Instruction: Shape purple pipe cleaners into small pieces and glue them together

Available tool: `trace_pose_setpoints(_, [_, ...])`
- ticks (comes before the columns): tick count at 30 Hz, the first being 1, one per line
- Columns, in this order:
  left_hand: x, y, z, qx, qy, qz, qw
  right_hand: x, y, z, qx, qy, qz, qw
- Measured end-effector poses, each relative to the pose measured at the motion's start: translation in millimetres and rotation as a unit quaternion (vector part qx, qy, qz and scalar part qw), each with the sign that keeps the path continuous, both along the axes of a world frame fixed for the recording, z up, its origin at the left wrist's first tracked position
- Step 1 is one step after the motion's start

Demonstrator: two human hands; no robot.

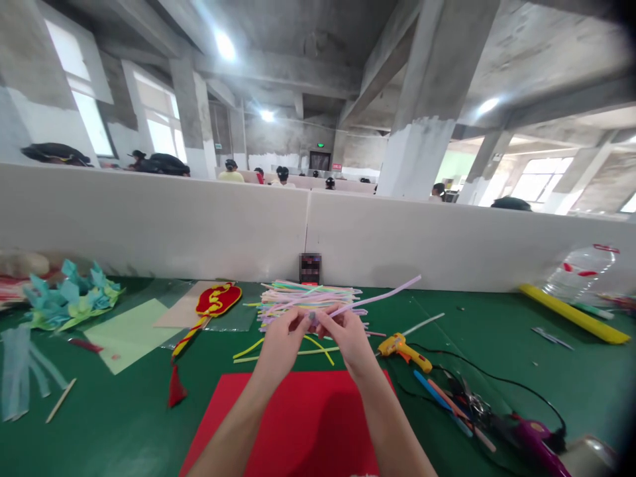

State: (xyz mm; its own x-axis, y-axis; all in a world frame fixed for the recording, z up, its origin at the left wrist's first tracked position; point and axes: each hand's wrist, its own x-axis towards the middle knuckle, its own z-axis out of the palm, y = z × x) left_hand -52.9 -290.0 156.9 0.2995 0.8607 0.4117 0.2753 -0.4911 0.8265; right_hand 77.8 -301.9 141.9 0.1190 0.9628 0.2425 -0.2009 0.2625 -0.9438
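Between my two hands is a lilac pipe cleaner (pixel 385 296), its long free end pointing up and to the right. My right hand (pixel 346 333) pinches it near its lower end. Fingertips of my left hand (pixel 287 334) are closed at that same end, close against the right fingers; a small greyish bit shows between them. Just behind the hands lies a pile of pastel pipe cleaners (pixel 283 297). Yellow pipe cleaners (pixel 248 350) lie loose in front of the pile. Below my wrists is a red sheet (pixel 308 417) on the green table.
A yellow glue gun (pixel 405 351) with a black cord lies at right, near scissors (pixel 477 404) and a purple tool (pixel 539 444). At left are a red-and-yellow tasselled fan (pixel 218 299), a pale green sheet (pixel 126 336) and teal paper flowers (pixel 69 298). A white partition (pixel 199 225) stands behind.
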Motion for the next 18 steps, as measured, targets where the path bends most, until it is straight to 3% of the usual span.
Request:
trace_pose_setpoints(5, [-11.9,3.3,2.7,0.002,0.007,0.062,0.998,-9.8,3.3,5.0,-0.006,-0.007,0.042,0.999])
trace_pose_setpoints(18, [-14.4,0.3,8.8,-0.031,0.093,0.028,0.995,12.5,-1.3,-5.6,-0.040,-0.079,-0.012,0.996])
